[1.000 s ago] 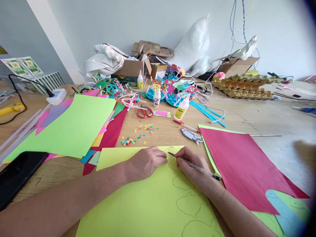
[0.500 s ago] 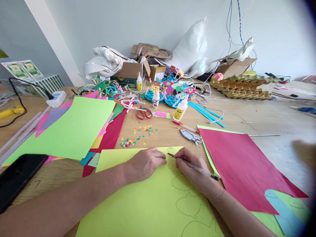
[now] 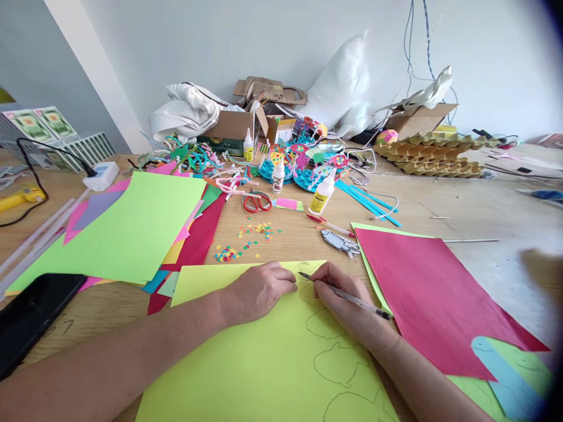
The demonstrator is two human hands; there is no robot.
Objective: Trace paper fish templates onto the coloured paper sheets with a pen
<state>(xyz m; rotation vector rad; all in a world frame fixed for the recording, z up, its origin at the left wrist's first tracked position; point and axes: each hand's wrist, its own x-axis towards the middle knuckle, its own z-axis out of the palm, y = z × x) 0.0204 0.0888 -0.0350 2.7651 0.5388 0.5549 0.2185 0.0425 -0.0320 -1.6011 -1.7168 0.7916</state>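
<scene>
A large yellow sheet of paper (image 3: 229, 363) lies in front of me, with several pencil-like outlines of fish (image 3: 338, 364) down its right side. My left hand (image 3: 261, 290) rests on the upper part of the sheet, fingers bent and close together, holding it down. Whatever is under its palm is hidden. Between thumb and fingers, my right hand (image 3: 343, 290) grips a slim pen (image 3: 354, 300) with a clear barrel. Its dark tip is at the top outline, close to my left fingertips. A grey fish cutout (image 3: 340, 242) lies just beyond the right hand.
Red paper (image 3: 435, 293) lies to the right, a stack topped by green paper (image 3: 145, 228) to the left. A black phone (image 3: 35, 316) is at the left edge. Beyond are confetti bits (image 3: 229, 253), red-handled scissors (image 3: 256, 201), a glue bottle (image 3: 322, 194) and egg trays (image 3: 433, 155).
Almost nothing differs. Both hands and the pen stay in the same place on the yellow paper.
</scene>
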